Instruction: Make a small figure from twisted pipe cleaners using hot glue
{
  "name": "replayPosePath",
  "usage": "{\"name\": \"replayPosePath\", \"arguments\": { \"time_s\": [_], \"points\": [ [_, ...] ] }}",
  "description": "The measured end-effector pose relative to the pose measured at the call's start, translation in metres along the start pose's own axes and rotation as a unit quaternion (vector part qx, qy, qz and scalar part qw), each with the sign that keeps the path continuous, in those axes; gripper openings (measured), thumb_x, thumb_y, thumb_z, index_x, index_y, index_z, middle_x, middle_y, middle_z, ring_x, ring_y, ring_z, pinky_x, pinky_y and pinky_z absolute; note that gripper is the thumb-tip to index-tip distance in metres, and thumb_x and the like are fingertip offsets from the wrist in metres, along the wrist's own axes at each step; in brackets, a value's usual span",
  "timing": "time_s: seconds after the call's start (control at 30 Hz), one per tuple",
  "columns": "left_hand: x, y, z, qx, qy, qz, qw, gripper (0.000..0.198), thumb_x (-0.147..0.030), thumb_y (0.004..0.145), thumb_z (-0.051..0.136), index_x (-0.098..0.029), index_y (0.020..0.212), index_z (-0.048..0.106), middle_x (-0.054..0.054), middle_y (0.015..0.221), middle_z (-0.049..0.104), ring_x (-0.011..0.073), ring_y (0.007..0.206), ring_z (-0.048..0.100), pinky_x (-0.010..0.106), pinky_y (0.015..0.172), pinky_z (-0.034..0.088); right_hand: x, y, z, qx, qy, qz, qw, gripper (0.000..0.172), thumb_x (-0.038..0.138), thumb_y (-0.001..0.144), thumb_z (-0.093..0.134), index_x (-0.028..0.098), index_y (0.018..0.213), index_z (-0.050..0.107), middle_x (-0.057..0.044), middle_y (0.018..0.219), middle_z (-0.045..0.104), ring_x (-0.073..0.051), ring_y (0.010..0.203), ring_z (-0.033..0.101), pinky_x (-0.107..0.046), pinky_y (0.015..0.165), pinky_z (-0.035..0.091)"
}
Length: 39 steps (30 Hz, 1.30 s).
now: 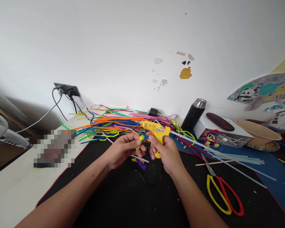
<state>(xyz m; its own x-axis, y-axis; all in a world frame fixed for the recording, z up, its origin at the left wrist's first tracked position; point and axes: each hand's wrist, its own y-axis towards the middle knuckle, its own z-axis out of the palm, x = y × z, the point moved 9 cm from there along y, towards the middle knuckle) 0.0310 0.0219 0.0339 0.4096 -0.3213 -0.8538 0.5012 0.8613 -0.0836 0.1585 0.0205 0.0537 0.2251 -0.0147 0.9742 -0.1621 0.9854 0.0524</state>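
My left hand (126, 149) pinches a small yellow-and-green piece (140, 141), apparently bent pipe cleaner, between thumb and fingers. Wrapped round the handle of a yellow glue gun (160, 134) is my right hand (166, 152). The gun's nozzle points left, just above the small piece, and a long clear glue stick (187, 138) runs out of its back to the right. Below the hands, purple pipe cleaner loops (140, 164) lie on the black mat (130, 196).
Many coloured pipe cleaners (104, 120) lie along the wall. Scissors (219, 190) rest on the mat at right, near glue sticks (246, 158). Behind stand a black flask (194, 115), a small figure (211, 138), a white box (237, 137) and a bowl (258, 131).
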Motion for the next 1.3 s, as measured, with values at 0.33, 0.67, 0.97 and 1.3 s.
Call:
{"name": "replayPosePath", "arguments": {
  "time_s": [0.33, 0.67, 0.97, 1.3],
  "points": [
    [0.003, -0.002, 0.002, 0.02, -0.028, -0.011, 0.999, 0.024, -0.028, 0.081, 0.086, -0.012, 0.089, 0.069, 0.008, 0.08, 0.076, 0.0137, 0.063, 0.07, 0.025, 0.068, 0.058, -0.01, 0.0, 0.004, -0.006, 0.012, 0.024, 1.0, 0.043, 0.052, 0.078, 0.084, 0.014, 0.095, 0.071, 0.008, 0.054, 0.052, -0.009, 0.04, 0.05, -0.022, 0.041, 0.042],
    [0.003, -0.001, 0.006, 0.014, 0.014, -0.001, 1.0, 0.027, -0.032, 0.079, 0.087, -0.013, 0.086, 0.069, 0.008, 0.08, 0.077, 0.0165, 0.066, 0.072, 0.027, 0.067, 0.058, -0.007, 0.0, 0.008, 0.009, 0.017, 0.014, 1.0, 0.039, 0.051, 0.081, 0.083, 0.016, 0.082, 0.067, 0.008, 0.053, 0.049, -0.009, 0.039, 0.049, -0.021, 0.041, 0.042],
    [-0.016, 0.0, 0.001, -0.03, 0.103, 0.095, 0.99, 0.034, -0.037, 0.076, 0.09, -0.013, 0.083, 0.068, 0.004, 0.075, 0.074, 0.0149, 0.062, 0.069, 0.026, 0.065, 0.054, -0.016, 0.003, 0.004, -0.009, -0.024, 0.015, 1.0, 0.044, 0.055, 0.079, 0.083, 0.015, 0.09, 0.067, 0.006, 0.055, 0.056, -0.01, 0.041, 0.053, -0.022, 0.042, 0.044],
    [-0.007, 0.001, 0.002, -0.017, 0.137, 0.078, 0.987, 0.036, -0.04, 0.078, 0.087, -0.012, 0.083, 0.066, 0.005, 0.078, 0.074, 0.0159, 0.062, 0.069, 0.028, 0.064, 0.055, -0.011, 0.002, 0.002, -0.023, -0.082, -0.003, 0.996, 0.042, 0.055, 0.077, 0.082, 0.019, 0.069, 0.061, 0.006, 0.047, 0.051, -0.011, 0.039, 0.049, -0.024, 0.04, 0.042]
  ]
}}
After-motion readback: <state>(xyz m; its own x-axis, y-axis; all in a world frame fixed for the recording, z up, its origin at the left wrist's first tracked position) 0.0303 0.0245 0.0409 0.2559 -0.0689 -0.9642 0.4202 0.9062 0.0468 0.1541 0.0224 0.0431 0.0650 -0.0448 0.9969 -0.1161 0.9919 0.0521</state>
